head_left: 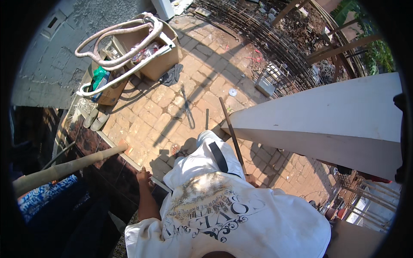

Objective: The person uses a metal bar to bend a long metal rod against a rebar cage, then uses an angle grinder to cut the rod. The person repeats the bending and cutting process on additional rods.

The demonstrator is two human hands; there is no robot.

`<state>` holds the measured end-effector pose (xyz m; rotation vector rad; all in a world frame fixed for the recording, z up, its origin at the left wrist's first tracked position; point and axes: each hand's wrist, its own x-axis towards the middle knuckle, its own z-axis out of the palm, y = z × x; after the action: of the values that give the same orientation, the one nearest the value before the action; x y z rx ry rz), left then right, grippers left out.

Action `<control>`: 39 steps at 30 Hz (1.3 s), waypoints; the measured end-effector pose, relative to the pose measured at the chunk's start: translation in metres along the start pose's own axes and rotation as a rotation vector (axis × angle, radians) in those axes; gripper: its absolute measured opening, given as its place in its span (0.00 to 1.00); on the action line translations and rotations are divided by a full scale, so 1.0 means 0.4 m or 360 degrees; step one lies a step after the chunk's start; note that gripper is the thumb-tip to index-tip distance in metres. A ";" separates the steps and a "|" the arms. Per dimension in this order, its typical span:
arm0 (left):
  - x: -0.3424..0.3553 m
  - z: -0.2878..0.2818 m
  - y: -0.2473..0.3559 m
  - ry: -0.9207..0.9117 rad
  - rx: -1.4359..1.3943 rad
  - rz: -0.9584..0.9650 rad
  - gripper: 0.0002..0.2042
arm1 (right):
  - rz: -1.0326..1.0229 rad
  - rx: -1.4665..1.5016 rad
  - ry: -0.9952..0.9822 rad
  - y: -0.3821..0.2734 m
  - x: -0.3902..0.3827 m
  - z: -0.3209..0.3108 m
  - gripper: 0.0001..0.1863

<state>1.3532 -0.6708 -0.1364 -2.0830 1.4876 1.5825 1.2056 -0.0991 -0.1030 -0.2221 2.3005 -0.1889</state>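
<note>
My left hand [143, 176] hangs beside my white printed shirt [223, 202], fingers apart and loosely curved, holding nothing. It is just below a thick bamboo pole [81, 162] that slants in from the left to the paving near a dark tiled ledge [112, 152]. My right hand [249, 179], partly hidden by the shirt, is closed on a long dark rod [230, 129], which stands slanting beside a white pillar [309, 107]. A sandalled foot [175, 149] shows on the sunlit paving below me.
Ahead left, cardboard boxes [152, 69] carry coiled pale hoses, beside grey shoes [99, 120] and dark cloth [170, 75]. Bundled steel bars [232, 26], timber and rubble line the upper right. Blue patterned cloth [47, 187] lies at lower left. More timber [370, 198] shows at lower right.
</note>
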 end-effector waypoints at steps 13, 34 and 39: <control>0.185 0.602 1.483 -0.0961 -0.0037 0.0949 0.16 | 0.0911 0.0965 0.0018 -0.400 0.481 -0.229 0.20; 0.615 2.471 2.434 -0.1041 0.1234 0.1189 0.16 | 0.1606 0.1264 -0.0332 -0.517 1.385 -1.073 0.28; 0.976 2.959 2.483 -0.0712 0.1702 0.0418 0.14 | 0.1572 0.0950 -0.0891 -0.581 1.541 -1.289 0.31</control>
<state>-0.1877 -0.6901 -0.5429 -0.9119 1.8482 0.8438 0.4373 -0.4268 -0.1503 1.0138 1.4827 -0.2438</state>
